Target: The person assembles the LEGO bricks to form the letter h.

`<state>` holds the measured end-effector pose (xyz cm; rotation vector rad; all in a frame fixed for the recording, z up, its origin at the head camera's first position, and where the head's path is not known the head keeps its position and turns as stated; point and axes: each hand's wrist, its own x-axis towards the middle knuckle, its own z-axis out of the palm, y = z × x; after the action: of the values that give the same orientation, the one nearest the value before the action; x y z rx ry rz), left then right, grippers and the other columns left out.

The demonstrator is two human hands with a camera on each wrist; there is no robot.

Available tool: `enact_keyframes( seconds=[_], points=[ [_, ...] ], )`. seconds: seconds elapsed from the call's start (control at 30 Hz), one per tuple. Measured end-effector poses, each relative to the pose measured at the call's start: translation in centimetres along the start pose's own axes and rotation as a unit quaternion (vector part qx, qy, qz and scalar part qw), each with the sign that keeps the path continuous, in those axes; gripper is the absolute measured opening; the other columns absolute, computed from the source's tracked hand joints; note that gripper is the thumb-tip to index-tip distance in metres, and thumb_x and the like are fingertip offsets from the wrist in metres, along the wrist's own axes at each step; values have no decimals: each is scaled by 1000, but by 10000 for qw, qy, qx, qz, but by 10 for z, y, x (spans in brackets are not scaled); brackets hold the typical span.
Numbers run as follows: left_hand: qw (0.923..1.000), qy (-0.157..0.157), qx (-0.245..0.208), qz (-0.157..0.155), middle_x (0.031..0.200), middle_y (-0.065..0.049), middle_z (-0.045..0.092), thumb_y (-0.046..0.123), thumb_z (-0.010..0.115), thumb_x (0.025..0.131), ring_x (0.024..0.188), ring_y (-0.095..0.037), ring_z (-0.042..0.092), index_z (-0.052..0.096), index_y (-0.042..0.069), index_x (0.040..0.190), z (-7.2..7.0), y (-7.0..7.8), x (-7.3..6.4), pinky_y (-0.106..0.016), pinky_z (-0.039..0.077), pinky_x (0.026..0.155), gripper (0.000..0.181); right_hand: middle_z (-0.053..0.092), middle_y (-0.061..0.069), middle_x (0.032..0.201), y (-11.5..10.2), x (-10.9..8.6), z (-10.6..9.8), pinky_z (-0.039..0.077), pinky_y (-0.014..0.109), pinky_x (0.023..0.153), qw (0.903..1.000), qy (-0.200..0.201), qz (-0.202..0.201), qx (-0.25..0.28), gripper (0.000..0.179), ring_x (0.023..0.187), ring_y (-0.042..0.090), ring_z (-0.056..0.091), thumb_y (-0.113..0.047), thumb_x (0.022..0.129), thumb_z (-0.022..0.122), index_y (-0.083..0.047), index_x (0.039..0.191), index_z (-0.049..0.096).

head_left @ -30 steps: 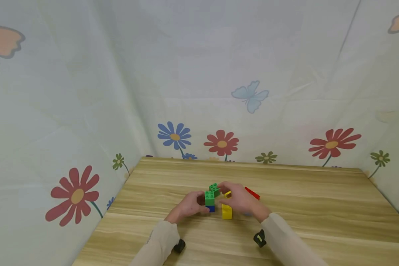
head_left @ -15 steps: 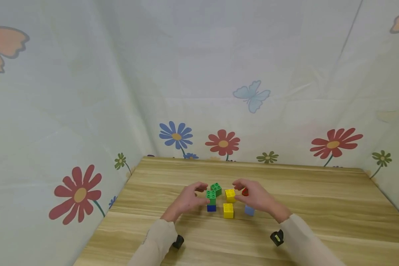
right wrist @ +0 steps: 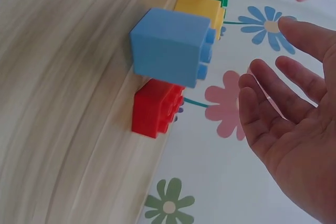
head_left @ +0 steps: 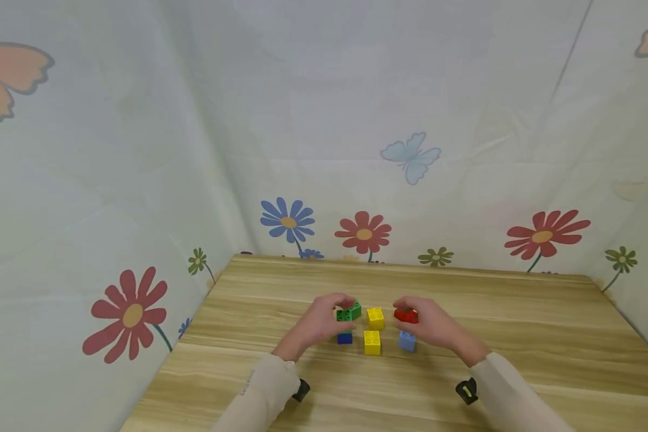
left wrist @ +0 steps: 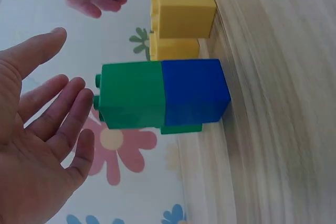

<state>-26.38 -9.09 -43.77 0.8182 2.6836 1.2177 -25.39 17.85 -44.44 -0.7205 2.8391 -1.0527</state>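
Observation:
My left hand [head_left: 321, 321] hovers over a green brick [left wrist: 134, 95] stacked on a dark blue brick [left wrist: 195, 92]. In the left wrist view its fingers are spread loosely, with no brick in them. Behind the stack another green brick [head_left: 356, 309] shows partly. My right hand [head_left: 431, 324] hangs above a red brick [right wrist: 156, 107] and a light blue brick [right wrist: 167, 43]. Its fingers are relaxed and apart from both bricks in the right wrist view. Between the hands stand two yellow bricks, a nearer one [head_left: 372, 343] and a farther one [head_left: 375, 318].
All bricks stand on a wooden table [head_left: 518, 336]. A pale cloth [head_left: 313, 108] printed with flowers and butterflies hangs around its back and left side. Black bands with small devices sit at both wrists, the right device [head_left: 467, 391] showing below the sleeve.
My right hand has moved rightward from the green and yellow bricks to above the red one. My left hand has left the side of the green and blue stack and risen over it.

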Motion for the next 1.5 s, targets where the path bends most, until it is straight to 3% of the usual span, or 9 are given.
enact_keyframes(
  seconds=[0.27,0.6,0.83,0.93,1.3,1.5],
  points=[
    [9983,-358,390,260,118,-1,62,25,71,86,108,-22,57,60,9,122,13,14,5,-32,47,91,41,63,7,111,7,-7,-3,49,44,87,9997,-83,191,-121,35,99,26,58,-20,85,72,-6,115,62],
    [9924,-494,1105,214,111,8,63,27,75,82,104,-17,56,65,12,117,32,9,12,-29,45,91,39,63,1,105,15,-15,0,49,39,81,9988,-302,369,-121,42,90,20,55,-22,82,75,-5,118,62],
    [9825,-654,1707,366,110,9,66,31,75,82,104,-7,57,66,14,114,38,5,16,-44,14,112,38,62,0,106,21,-18,4,48,36,78,9983,-436,376,25,46,89,19,55,-23,82,75,-3,120,60],
    [9774,-711,1943,444,109,11,65,32,75,82,104,-6,57,66,15,113,39,5,17,-45,11,113,37,62,-1,108,24,-19,6,48,37,79,9984,-430,372,45,47,91,17,55,-24,81,75,-4,121,60],
    [9595,-863,2596,668,101,14,66,35,76,80,97,-4,57,70,20,107,42,8,19,-49,13,112,31,61,-3,104,30,-19,12,48,39,80,9988,-456,183,-71,47,93,16,54,-24,81,76,-2,119,60],
    [9421,-1103,3084,716,101,14,65,40,76,79,92,-5,55,69,21,108,39,13,22,-31,35,100,35,60,-4,102,33,-18,14,47,41,83,9986,-478,203,-35,44,93,15,54,-20,80,76,-4,117,61]
  ],
)
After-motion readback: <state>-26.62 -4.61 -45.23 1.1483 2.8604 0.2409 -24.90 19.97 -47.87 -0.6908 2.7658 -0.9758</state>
